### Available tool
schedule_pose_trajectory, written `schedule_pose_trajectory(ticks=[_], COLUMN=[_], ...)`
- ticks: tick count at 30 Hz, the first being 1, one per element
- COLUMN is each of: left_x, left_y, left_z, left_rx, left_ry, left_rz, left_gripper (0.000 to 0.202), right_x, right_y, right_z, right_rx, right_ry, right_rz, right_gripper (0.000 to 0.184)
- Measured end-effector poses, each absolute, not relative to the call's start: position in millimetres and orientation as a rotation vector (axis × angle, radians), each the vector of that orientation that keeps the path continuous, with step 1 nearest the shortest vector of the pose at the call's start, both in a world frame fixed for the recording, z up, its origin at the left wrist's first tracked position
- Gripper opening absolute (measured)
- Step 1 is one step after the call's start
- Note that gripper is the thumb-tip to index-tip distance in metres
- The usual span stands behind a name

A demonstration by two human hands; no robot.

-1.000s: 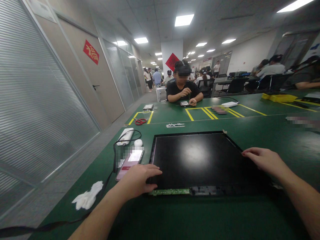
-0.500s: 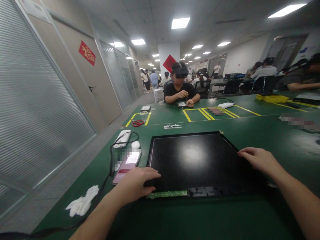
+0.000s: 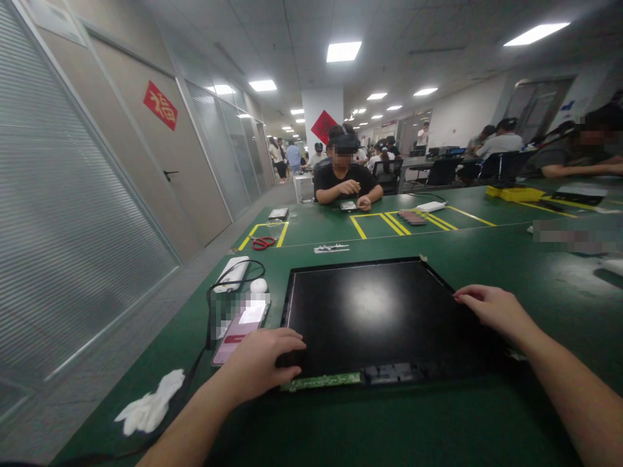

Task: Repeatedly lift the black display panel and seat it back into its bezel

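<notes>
A black LCD display panel [image 3: 370, 318] lies flat on the green table in front of me, with a bright lamp reflection on its face. A strip of green circuit board [image 3: 325, 381] shows along its near edge. My left hand [image 3: 265, 355] grips the panel's near left corner, fingers curled over the face and thumb by the board strip. At the right edge, my right hand [image 3: 491, 310] pinches the frame between thumb and fingers. The undersides of the fingertips are hidden.
Left of the panel lie a phone [image 3: 241, 331], a small white round case [image 3: 259, 286], a white power bank [image 3: 232, 274] with a black cable, and crumpled white tissue [image 3: 152, 402]. Red-handled scissors [image 3: 263, 243] lie further off. A person [image 3: 346, 175] sits opposite, handling a small device.
The whole view has shifted slightly, so things sit a little further left. Both hands keep their places on the panel, which stays put on the table.
</notes>
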State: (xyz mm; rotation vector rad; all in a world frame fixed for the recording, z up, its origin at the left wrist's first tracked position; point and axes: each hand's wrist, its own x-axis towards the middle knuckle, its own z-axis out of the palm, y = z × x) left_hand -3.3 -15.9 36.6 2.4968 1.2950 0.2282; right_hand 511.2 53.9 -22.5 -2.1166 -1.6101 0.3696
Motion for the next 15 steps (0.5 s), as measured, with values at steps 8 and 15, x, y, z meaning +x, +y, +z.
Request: schedule_pose_trajectory(ticks=[8,15], left_x=[-0.5,-2.5], left_y=[-12.1,-6.0], left_z=[28.1,10.6], left_rx=[2.462,2.257], left_ry=[1.622,1.791], left_rz=[0.312,0.340], left_gripper=[0.038,0.053], right_x=[508.8,517.8], right_y=[51.0,54.1], right_z=[-25.8,-21.9], right_rx=[-2.020,-2.147], right_ry=[-1.529,-1.519], right_rz=[0.373,0.292], right_gripper=[0.035,0.039])
